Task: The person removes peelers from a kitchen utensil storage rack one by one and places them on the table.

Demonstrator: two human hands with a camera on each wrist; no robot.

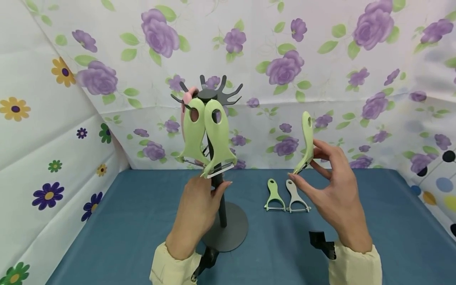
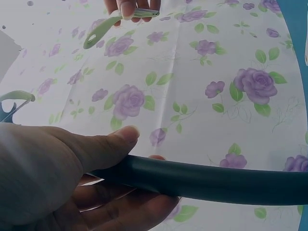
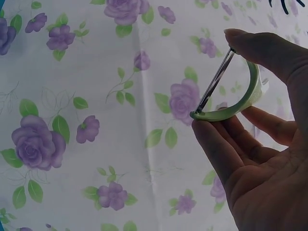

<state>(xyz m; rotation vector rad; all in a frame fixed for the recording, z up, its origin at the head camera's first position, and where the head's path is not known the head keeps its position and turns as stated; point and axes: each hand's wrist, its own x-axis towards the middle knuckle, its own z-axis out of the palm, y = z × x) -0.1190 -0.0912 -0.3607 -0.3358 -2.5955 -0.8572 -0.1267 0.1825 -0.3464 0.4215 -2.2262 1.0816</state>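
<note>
My left hand (image 1: 197, 209) grips the dark post (image 2: 207, 180) of a grey utensil stand with a hooked top (image 1: 208, 95). Two green peelers (image 1: 219, 134) hang from its front hooks, handles up and blades down. Behind them a pink utensil (image 1: 184, 107) hangs, mostly hidden. To the right of the stand, my right hand (image 1: 336, 190) pinches a green peeler (image 1: 307, 138) by its blade end, thumb on one side and fingers on the other, handle pointing up. The right wrist view shows that peeler's blade (image 3: 215, 82) and curved head between thumb and fingers.
On the blue tabletop (image 1: 281, 249) lie a green peeler (image 1: 273, 194) and a white peeler (image 1: 295, 196), side by side right of the stand's round base (image 1: 235, 233). Several bare hooks fan out at the top right of the stand. Flowered cloth (image 1: 270, 99) hangs behind the table.
</note>
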